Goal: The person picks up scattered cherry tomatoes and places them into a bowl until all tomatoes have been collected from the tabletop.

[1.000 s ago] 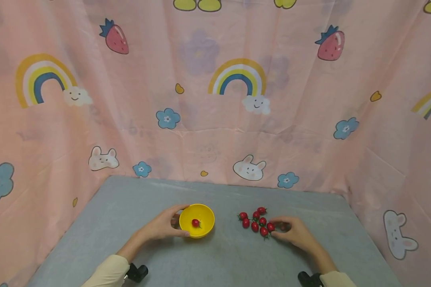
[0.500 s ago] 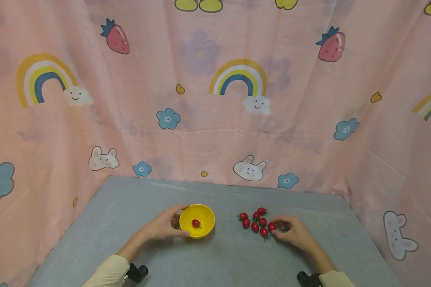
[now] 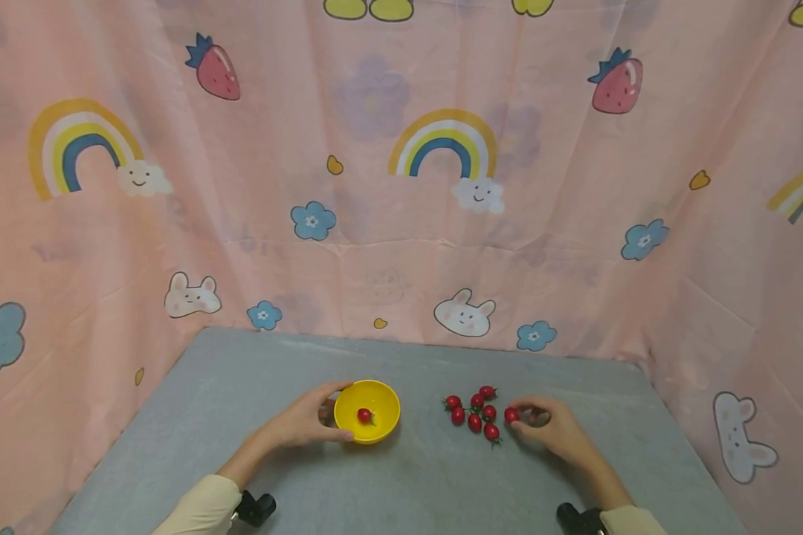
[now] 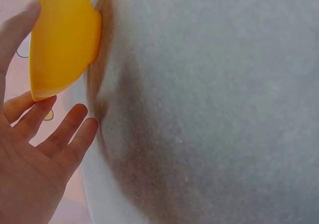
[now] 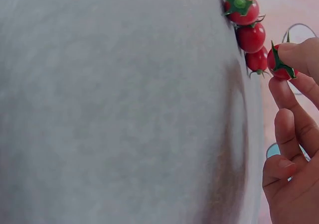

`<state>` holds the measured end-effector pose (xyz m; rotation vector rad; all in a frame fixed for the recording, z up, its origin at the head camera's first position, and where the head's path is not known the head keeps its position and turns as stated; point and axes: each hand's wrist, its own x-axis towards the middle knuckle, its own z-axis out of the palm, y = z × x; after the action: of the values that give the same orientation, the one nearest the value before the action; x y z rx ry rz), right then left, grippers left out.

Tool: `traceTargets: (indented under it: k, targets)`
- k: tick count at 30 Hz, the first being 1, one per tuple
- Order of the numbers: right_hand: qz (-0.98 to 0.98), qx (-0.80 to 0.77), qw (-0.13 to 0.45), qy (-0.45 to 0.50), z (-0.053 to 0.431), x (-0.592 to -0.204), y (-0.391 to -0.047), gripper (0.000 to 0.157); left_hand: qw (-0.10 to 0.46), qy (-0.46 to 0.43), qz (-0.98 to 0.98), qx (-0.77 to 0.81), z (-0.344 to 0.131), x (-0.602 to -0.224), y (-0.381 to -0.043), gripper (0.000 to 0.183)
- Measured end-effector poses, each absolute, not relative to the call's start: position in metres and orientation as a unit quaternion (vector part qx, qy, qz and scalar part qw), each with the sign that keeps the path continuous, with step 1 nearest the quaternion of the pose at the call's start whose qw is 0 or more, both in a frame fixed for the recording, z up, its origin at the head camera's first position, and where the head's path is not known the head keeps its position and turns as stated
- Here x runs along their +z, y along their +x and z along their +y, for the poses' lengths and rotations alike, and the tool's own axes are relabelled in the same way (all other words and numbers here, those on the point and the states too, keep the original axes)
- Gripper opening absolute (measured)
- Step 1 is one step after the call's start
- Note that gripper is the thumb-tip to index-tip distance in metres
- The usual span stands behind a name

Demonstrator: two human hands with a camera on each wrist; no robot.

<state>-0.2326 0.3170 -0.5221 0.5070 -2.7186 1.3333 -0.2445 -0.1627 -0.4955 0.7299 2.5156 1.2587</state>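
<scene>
My left hand point(image 3: 299, 420) holds a yellow bowl point(image 3: 386, 425) by its left side, thumb and fingers spread around the rim. One red cherry tomato point(image 3: 364, 416) lies inside the bowl. Between thumb and fingertips, my right hand point(image 3: 557, 432) pinches another cherry tomato point(image 3: 511, 415); the right wrist view shows its green calyx point(image 5: 283, 64) facing the camera. Just left of that hand, several more cherry tomatoes point(image 3: 475, 423) lie in a loose cluster on the table, apart from the pinched one.
The grey table point(image 3: 415, 490) carries the bowl and the tomatoes. A pink curtain point(image 3: 348, 282) printed with rainbows and rabbits hangs behind it and along both sides. Black straps with cameras point(image 3: 257, 510) sit on both wrists.
The right hand has drawn one cherry tomato slightly up and to the right, away from the cluster. The left hand and the bowl have stayed in place.
</scene>
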Motion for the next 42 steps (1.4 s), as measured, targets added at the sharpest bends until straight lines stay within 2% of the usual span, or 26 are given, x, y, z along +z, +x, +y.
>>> traceTargets:
  k: [17, 29, 42]
  targets:
    - [-0.881, 0.441, 0.053, 0.163, 0.298, -0.51, -0.238, 0.024, 0.122, 0.25, 0.86, 0.427, -0.163, -0.496, -0.246, 0.086]
    - [-0.855, 0.476, 0.093, 0.185, 0.278, -0.51, -0.244, 0.026, 0.118, 0.248, 0.863, 0.425, -0.162, -0.496, -0.244, 0.085]
    - [-0.839, 0.499, 0.078, 0.203, 0.247, -0.502, -0.247, 0.025, 0.125, 0.241, 0.862, 0.429, -0.161, -0.494, -0.243, 0.085]
